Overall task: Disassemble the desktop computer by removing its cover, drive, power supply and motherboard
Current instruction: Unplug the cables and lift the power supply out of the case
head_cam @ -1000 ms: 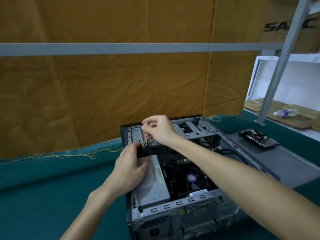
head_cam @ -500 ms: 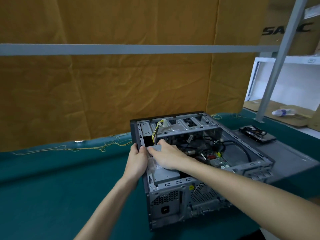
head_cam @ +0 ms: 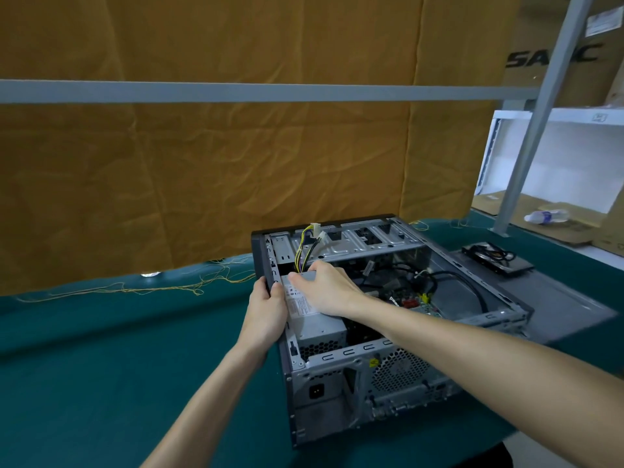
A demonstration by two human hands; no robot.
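Note:
The open grey computer case (head_cam: 337, 393) lies on its side on the green table, its rear panel towards me. The silver power supply (head_cam: 317, 324) sits in the case's near left corner, its far end tilted up. My right hand (head_cam: 326, 287) grips the power supply's far end from above. My left hand (head_cam: 266, 309) clasps the case's left wall beside it. Yellow and black power cables (head_cam: 305, 248) rise from the supply over the drive cage (head_cam: 358, 243). The motherboard (head_cam: 410, 300) lies on the case floor among black cables. The removed cover (head_cam: 553, 298) lies flat on the right, with the drive (head_cam: 496, 260) on it.
A green cloth (head_cam: 101, 366) covers the table. An orange curtain (head_cam: 236, 163) and a grey rail (head_cam: 270, 92) stand behind the case. A slanted grey post (head_cam: 537, 113), cardboard and a plastic bottle (head_cam: 547, 216) are at the right. Loose yellow threads (head_cam: 135, 288) lie at the left.
My right hand has let go of the cable connector above the cage and come down onto the power supply. My left hand has shifted to the case wall. The view has pulled back.

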